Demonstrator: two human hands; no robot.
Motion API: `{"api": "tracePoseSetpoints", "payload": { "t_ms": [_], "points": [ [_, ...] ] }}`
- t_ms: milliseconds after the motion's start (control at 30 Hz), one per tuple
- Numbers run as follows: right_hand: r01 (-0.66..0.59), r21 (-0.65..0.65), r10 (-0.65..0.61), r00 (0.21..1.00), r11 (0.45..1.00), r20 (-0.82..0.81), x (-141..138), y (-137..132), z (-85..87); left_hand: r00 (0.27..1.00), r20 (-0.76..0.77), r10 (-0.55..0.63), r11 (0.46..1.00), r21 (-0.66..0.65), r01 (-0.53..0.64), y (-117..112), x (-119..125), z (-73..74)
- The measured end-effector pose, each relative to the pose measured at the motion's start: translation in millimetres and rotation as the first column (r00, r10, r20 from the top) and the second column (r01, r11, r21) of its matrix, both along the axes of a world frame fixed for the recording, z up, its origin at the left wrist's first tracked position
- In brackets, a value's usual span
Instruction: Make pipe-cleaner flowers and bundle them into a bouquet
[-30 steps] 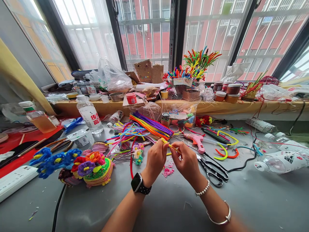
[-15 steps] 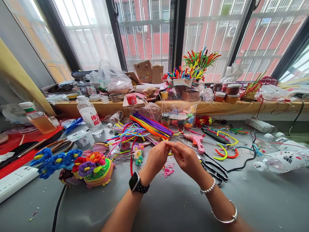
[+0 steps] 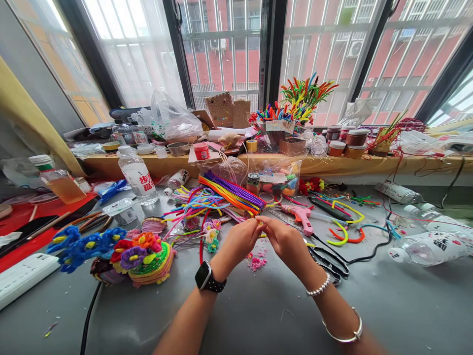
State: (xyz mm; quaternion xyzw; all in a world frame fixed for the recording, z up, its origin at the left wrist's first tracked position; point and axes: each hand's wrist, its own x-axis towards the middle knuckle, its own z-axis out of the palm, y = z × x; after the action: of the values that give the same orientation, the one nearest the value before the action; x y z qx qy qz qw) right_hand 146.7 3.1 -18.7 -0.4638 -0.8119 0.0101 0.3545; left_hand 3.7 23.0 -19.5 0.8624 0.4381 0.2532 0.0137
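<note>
My left hand [image 3: 242,240] and my right hand [image 3: 284,241] meet at the fingertips above the grey table. Both are closed in a pinch, and whatever lies between the fingers is hidden. Just behind them is a bundle of purple, orange and yellow pipe cleaners [image 3: 231,190], with a looser mixed pile of pipe cleaners [image 3: 199,203] to its left. Pink fluff scraps [image 3: 257,262] lie on the table between my wrists. Right of my right hand are a pink glue gun [image 3: 300,216] and black-handled scissors [image 3: 328,264].
Fuzzy pipe-cleaner flowers [image 3: 135,256] and a water bottle [image 3: 136,176] stand on the left, near a white power strip [image 3: 27,276]. Plastic bottles [image 3: 432,249] lie at the right. A black cord [image 3: 369,256] crosses the table. Jars and bags crowd the window ledge [image 3: 325,166].
My hands stay pinched together and have shifted very slightly, with the left wrist a little further left. Nothing else has visibly moved.
</note>
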Motion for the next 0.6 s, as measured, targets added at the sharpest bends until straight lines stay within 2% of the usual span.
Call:
{"api": "tracePoseSetpoints", "payload": {
  "t_ms": [200, 600],
  "points": [
    [0.112, 0.004, -0.112, 0.982, 0.994, 0.155, -0.3, 1.0, -5.2, 0.997, -0.08, 0.002, 1.0, -0.02, -0.004, 1.5, -2.1, -0.2],
    [0.122, -0.033, -0.119, 0.99, 0.992, 0.072, -2.4, 3.4, -9.5, 0.993, -0.089, -0.077, 0.995, -0.077, 0.07, 1.3, -4.8, 5.1]
  ]
}}
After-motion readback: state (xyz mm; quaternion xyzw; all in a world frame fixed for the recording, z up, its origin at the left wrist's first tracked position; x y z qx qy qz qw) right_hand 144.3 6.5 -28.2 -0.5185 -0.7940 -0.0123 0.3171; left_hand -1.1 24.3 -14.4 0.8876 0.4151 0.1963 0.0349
